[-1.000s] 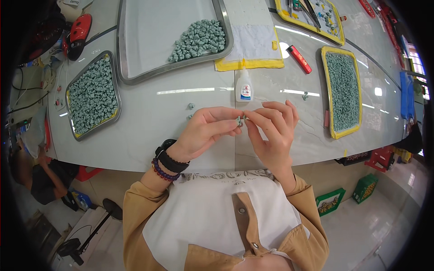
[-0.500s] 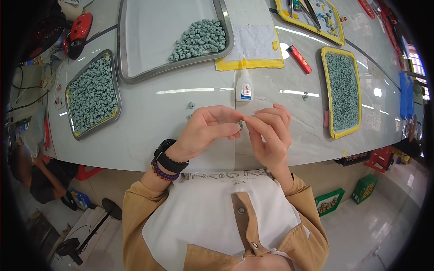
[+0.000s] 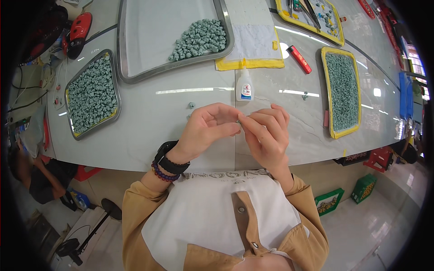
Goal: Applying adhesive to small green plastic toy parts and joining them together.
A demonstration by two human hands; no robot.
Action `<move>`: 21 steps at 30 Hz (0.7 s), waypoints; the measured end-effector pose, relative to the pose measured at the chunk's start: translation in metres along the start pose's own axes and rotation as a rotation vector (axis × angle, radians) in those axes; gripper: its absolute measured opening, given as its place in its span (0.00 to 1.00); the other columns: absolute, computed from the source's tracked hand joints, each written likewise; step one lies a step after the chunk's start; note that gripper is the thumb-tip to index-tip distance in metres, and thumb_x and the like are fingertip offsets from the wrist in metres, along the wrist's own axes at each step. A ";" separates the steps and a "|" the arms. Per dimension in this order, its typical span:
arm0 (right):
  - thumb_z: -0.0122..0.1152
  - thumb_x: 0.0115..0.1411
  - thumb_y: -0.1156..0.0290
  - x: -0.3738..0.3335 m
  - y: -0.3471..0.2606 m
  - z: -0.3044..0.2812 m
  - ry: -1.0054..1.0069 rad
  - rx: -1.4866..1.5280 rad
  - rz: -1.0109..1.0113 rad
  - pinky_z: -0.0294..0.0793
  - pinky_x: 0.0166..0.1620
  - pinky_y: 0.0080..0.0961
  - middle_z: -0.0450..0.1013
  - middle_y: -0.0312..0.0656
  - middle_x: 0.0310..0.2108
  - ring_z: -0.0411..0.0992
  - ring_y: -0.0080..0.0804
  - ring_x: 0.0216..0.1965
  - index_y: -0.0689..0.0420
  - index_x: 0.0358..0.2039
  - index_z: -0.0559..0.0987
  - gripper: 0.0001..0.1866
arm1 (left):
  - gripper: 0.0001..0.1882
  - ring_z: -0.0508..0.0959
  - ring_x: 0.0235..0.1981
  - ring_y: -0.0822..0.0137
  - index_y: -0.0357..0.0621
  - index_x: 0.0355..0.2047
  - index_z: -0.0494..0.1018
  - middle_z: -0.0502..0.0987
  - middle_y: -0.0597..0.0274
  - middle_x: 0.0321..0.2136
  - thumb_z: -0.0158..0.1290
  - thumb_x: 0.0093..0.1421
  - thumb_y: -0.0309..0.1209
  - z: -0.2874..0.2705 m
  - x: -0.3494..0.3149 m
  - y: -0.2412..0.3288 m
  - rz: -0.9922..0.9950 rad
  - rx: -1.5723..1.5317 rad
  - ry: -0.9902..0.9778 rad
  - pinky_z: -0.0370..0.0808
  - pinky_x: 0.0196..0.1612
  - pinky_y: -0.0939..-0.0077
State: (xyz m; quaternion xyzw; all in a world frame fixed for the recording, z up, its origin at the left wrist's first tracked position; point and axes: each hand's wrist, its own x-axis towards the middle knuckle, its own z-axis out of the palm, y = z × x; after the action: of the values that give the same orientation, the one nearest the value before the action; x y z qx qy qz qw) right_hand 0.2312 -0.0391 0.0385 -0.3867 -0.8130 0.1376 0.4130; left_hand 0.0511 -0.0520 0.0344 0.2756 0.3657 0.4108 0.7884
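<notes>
My left hand, with a black watch and beaded bracelets at the wrist, pinches a small grey-green piece that is mostly hidden by the fingertips. From the other side, the thumb and forefinger of my right hand close on the same spot and meet the left fingers. Just beyond them a white squeeze bottle with a yellow nozzle stands or lies on the table; which one is hard to tell. A loose grey-green piece lies beside my left hand, and another is partly covered by it.
A large metal tray holds a heap of grey-green pieces. Smaller trays of them flank me at left and right. A red lighter, tiny crumbs, a yellow-edged board and a tool tray lie beyond.
Both hands have shifted very slightly; the fingertips have closed further over the small piece, so less of it shows. The trays, bottle and lighter have not moved.
</notes>
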 end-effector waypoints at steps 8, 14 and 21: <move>0.64 0.41 0.84 0.002 -0.004 -0.001 -0.037 0.012 0.031 0.64 0.49 0.38 0.73 0.35 0.29 0.70 0.32 0.33 0.57 0.37 0.80 0.19 | 0.13 0.77 0.40 0.71 0.35 0.44 0.71 0.76 0.60 0.40 0.53 0.57 0.20 -0.002 0.000 0.000 0.017 -0.023 0.006 0.75 0.45 0.77; 0.64 0.39 0.85 0.002 -0.002 -0.001 0.002 0.112 0.080 0.65 0.49 0.38 0.74 0.36 0.29 0.71 0.33 0.34 0.56 0.33 0.79 0.17 | 0.14 0.76 0.38 0.71 0.34 0.43 0.70 0.75 0.59 0.38 0.53 0.56 0.21 0.003 -0.001 0.003 0.003 -0.006 0.021 0.74 0.42 0.78; 0.65 0.37 0.85 0.002 -0.002 -0.004 -0.011 0.088 0.071 0.65 0.49 0.38 0.74 0.35 0.28 0.72 0.33 0.33 0.55 0.29 0.78 0.16 | 0.13 0.76 0.38 0.72 0.34 0.43 0.70 0.75 0.60 0.39 0.52 0.56 0.21 0.003 -0.001 0.002 0.013 0.034 0.037 0.74 0.42 0.78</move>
State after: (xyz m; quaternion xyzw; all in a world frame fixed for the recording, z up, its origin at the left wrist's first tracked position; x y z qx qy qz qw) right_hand 0.2323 -0.0397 0.0434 -0.3960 -0.7942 0.1898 0.4200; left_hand 0.0524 -0.0526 0.0385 0.2840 0.3852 0.4146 0.7740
